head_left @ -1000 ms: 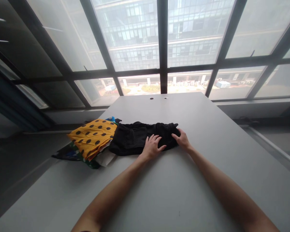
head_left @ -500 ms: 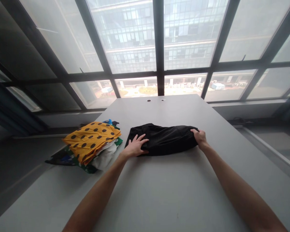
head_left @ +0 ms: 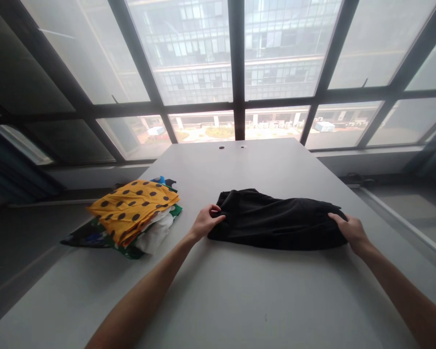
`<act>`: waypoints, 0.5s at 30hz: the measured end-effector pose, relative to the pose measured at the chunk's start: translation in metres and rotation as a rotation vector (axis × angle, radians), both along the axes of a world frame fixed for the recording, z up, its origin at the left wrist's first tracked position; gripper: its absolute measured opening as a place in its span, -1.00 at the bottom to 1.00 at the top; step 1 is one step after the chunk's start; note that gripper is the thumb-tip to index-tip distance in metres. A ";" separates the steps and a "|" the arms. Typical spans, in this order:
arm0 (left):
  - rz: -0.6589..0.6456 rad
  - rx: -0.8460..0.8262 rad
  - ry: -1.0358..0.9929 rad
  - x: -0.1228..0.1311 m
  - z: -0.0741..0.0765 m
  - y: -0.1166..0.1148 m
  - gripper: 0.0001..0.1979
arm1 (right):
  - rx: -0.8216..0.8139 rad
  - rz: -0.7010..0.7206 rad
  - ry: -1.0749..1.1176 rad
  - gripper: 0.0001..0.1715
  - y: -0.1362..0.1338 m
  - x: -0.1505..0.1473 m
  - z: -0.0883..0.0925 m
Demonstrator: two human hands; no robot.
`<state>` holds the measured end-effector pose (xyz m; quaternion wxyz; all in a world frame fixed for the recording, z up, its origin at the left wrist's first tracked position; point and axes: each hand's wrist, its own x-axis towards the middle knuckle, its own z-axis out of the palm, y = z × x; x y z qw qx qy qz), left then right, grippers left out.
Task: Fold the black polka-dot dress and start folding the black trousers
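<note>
A black garment (head_left: 276, 222), folded into a long strip, lies across the white table in front of me; its exact kind does not show. At its left end my left hand (head_left: 208, 220) pinches the edge between thumb and fingers. My right hand (head_left: 350, 230) grips the other end, thumb on top and fingers hidden beneath the cloth. Left of the garment sits a pile of clothes, with a yellow cloth with black dots (head_left: 134, 206) on top. A white cloth (head_left: 156, 232) and green pieces show under it.
The white table (head_left: 261, 295) reaches toward large windows, with two small holes (head_left: 221, 147) near its far edge. The clothes pile overhangs the table's left side. Dark blue curtains (head_left: 14, 165) hang at far left.
The black garment has shifted right and a little nearer, and looks longer. My left hand has gone from lying flat on it to pinching its left end. My right hand moved right with it.
</note>
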<state>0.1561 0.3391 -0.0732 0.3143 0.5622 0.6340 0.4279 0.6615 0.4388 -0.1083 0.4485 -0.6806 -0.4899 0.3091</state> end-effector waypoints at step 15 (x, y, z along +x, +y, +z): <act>0.069 0.169 0.618 -0.079 0.010 -0.023 -0.68 | -0.176 -0.160 -0.376 -0.67 -0.006 0.115 0.004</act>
